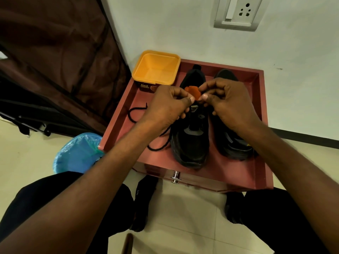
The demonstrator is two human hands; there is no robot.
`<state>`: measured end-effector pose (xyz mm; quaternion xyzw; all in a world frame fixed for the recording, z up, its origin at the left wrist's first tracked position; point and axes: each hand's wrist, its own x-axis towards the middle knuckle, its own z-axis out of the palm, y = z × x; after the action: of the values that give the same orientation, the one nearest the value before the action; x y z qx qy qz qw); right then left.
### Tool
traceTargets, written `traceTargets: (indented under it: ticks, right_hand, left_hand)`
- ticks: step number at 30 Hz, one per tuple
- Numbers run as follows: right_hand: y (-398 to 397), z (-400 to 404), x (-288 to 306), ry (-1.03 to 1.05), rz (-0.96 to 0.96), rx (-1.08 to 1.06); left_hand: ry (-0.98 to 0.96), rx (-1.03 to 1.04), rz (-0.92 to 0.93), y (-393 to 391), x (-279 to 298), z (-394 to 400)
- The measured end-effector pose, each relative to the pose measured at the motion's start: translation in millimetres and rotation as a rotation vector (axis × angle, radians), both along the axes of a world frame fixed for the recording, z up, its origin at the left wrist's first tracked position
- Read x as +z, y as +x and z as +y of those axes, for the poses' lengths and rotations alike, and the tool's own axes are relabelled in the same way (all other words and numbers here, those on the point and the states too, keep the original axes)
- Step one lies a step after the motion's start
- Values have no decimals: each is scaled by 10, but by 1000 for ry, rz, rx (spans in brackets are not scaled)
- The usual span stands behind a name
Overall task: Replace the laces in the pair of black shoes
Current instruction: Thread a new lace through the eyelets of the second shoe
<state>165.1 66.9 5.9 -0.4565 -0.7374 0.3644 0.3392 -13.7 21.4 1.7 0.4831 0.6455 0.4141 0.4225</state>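
- Presently, both black shoes stand side by side on the red tray-like surface (260,162), toes towards the near edge; the left shoe (190,142) is the one being worked, the right shoe (233,142) sits just beside it, partly hidden by the forearm.
- The left hand (165,105) has its fingers curled, thumb and forefinger pinching something dark over the upper eyelets, judged to be the black lace (136,116).
- The right hand (227,101) is likewise curled, pinching at the same spot; the two thumbs nearly meet beside the orange tongue tab (192,90).
- A loose run of lace trails left across the tray and loops back under the left wrist.
- Whether the lace is going in or coming out cannot be told; the eyelet itself is hidden by the fingers.
- Judgement: the step is best done by keeping the lace tip pinched close to its end, steadying the eyelet edge with the other hand, and drawing slack through evenly.
- Risk: the trailing loop may snag under the wrist.
- A yellow tub (156,68) stands at the far left corner.
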Motion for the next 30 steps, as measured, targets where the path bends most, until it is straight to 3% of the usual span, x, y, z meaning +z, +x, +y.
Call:
traceTargets:
  ticks: [4, 6, 12, 20, 27, 30]
  right_hand:
    - [48, 20, -131, 202, -536, 166]
    - [52, 0, -176, 153, -627, 208]
    - [111, 26, -196, 113, -502, 174]
    - [161, 63, -164, 23, -404, 137]
    - [171, 121, -207, 13, -392, 108]
    - [152, 121, -217, 23, -395, 111]
  left_hand:
    - [58, -47, 196, 77, -103, -36]
    - [73, -47, 217, 104, -135, -60]
    - [170, -64, 357, 182, -198, -100]
    - [407, -177, 809, 197, -303, -71]
    - [336, -98, 756, 126, -410, -41]
    - [349, -123, 847, 124, -377, -30]
